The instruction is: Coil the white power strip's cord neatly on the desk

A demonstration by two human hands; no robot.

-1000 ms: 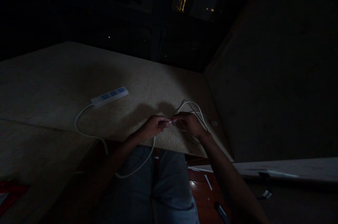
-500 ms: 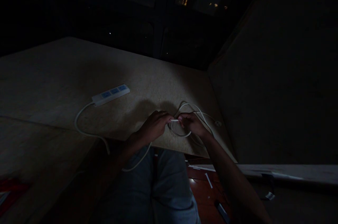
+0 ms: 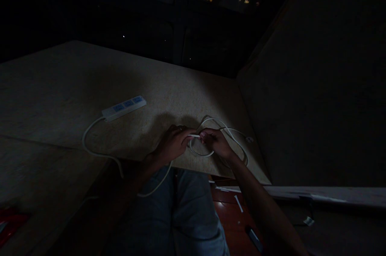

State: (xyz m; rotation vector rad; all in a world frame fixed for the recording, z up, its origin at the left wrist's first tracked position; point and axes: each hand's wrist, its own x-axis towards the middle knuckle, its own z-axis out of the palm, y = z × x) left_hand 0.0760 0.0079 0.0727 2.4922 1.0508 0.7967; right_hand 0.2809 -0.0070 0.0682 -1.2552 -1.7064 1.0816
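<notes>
Between my two hands a short stretch of white power cord (image 3: pixel 194 136) is pulled level above the ledge. My left hand (image 3: pixel 175 143) is closed on it, fingers pinched. Close beside it, my right hand (image 3: pixel 215 141) pinches the same cord between thumb and fingers. Loops of the cord lie under and to the right of my right hand, ending near a plug (image 3: pixel 249 139). Another part of the cord droops from my left hand over my lap. The white power strip (image 3: pixel 124 108) with blue socket faces rests on the ledge, farther left.
The pale ledge (image 3: pixel 169 87) meets a dark window behind and a wall (image 3: pixel 301 87) on the right. My knees (image 3: pixel 193 207) are under its front edge. A dark object (image 3: pixel 253 240) and white strips lie on the red-brown floor. Something red (image 3: pixel 13 224) sits at lower left.
My hands have shifted slightly left, with the right hand drawn closer to the left along the cord. The loops at right have spread a little. The view has tilted slightly.
</notes>
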